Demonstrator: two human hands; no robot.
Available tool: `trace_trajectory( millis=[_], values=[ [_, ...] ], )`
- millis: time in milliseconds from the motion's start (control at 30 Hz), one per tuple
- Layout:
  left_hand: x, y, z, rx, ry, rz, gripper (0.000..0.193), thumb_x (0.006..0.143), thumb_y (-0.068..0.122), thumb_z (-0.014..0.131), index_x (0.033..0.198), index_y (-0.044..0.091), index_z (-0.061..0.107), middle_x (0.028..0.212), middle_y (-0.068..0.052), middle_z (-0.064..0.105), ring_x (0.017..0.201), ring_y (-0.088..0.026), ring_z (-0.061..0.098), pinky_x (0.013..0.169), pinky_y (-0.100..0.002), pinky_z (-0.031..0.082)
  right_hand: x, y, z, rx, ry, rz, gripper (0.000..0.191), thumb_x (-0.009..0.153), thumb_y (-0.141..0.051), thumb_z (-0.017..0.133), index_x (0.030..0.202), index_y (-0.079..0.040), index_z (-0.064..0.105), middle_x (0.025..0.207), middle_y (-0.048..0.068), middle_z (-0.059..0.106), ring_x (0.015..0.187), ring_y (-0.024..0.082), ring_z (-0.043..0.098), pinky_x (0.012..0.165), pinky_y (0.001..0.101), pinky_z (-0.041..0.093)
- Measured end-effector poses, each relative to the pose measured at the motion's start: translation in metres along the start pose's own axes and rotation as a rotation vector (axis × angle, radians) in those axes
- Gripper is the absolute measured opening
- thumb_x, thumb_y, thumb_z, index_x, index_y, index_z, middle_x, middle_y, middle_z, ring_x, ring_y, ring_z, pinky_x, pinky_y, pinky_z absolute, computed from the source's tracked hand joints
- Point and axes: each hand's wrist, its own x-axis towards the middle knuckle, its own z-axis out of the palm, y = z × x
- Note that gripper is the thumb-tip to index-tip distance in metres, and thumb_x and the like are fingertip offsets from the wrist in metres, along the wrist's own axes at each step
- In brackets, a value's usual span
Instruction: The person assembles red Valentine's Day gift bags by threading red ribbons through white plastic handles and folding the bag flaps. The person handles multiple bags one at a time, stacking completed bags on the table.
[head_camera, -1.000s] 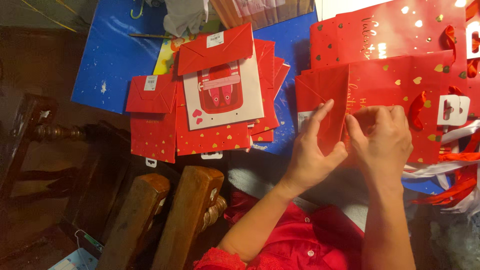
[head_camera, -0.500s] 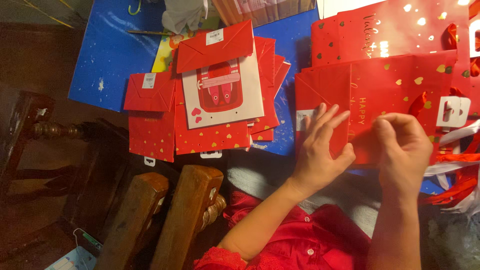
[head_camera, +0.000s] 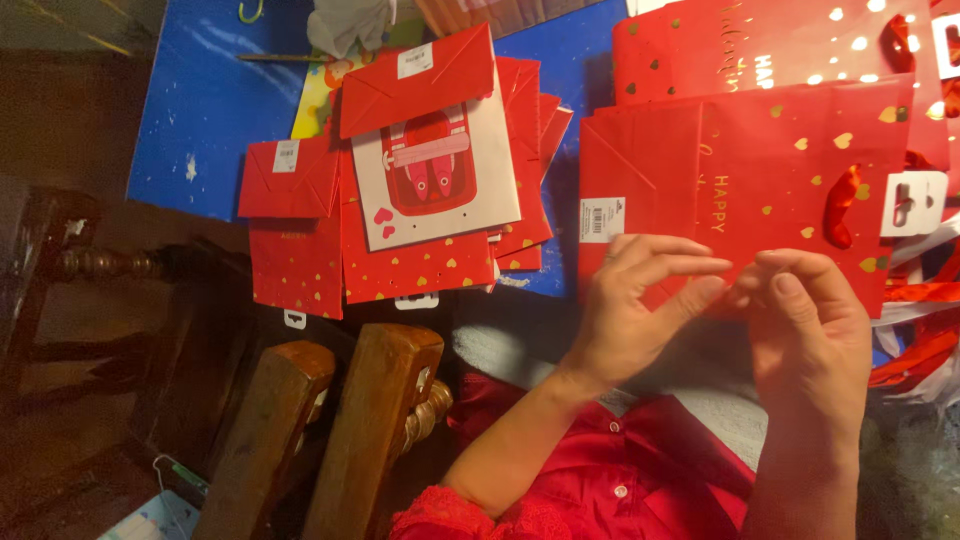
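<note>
A flat red gift bag (head_camera: 760, 170) with gold hearts and a white label lies at the right on a blue table. My left hand (head_camera: 640, 310) pinches its near edge between thumb and fingers. My right hand (head_camera: 810, 330) touches the same edge just to the right, fingertips meeting those of the left. A red ribbon handle (head_camera: 845, 205) and a white hang tab (head_camera: 910, 205) show on the bag's right side. Below, my red sleeves are in view.
A fanned pile of folded red gift bags (head_camera: 430, 190), one with a white panel, lies at the centre left on the blue table (head_camera: 200, 110). More red bags (head_camera: 760, 45) lie at the top right. Wooden chair parts (head_camera: 330, 430) stand below the table edge.
Both hands have slid down to the bag's near edge and come together. The bag now lies flatter, with more of its face showing.
</note>
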Motion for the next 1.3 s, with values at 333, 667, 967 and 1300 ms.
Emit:
trace_trajectory(
  millis=[333,667,967,1300],
  values=[
    [0.000,0.001,-0.012,-0.326,-0.175,-0.109,0.032,0.106,0.037,0.065,0.091,0.010,0.069,0.103,0.000,0.062,0.100,-0.012,0.055,0.094,-0.026,0.046,-0.025,-0.015,0.014,-1.317,0.031,-0.800,0.033,0.103,-0.025,0.088,0.104,-0.007,0.060,0.097,0.004,0.066,0.093,0.025,0.059,0.096,0.0344,0.047],
    [-0.001,0.007,-0.017,-0.336,-0.204,-0.129,0.014,0.101,0.022,0.071,0.094,0.010,0.070,0.106,0.001,0.063,0.104,-0.011,0.055,0.091,-0.026,0.046,-0.020,0.001,-0.008,-1.420,-0.021,-0.938,0.030,0.101,-0.031,0.087,0.101,-0.010,0.066,0.091,0.002,0.064,0.086,0.022,0.061,0.102,0.0386,0.046],
    [0.008,0.008,-0.021,-0.025,-0.048,0.059,0.014,0.096,0.022,0.079,0.098,0.011,0.070,0.112,-0.001,0.065,0.110,-0.015,0.059,0.106,-0.030,0.046,-0.011,0.013,0.003,-0.817,-0.021,-0.539,0.047,0.116,-0.048,0.058,0.116,-0.001,0.063,0.097,0.006,0.067,0.091,0.014,0.062,0.093,0.0283,0.046],
    [0.156,-0.055,-0.068,0.098,0.361,0.200,0.035,0.091,0.027,0.080,0.117,0.011,0.065,0.107,-0.003,0.069,0.105,-0.016,0.063,0.095,-0.033,0.051,0.010,0.028,0.001,-0.741,-0.038,-0.404,0.045,0.123,-0.040,0.049,0.126,0.003,0.063,0.103,0.007,0.066,0.094,0.012,0.063,0.088,0.0235,0.048]
  ],
)
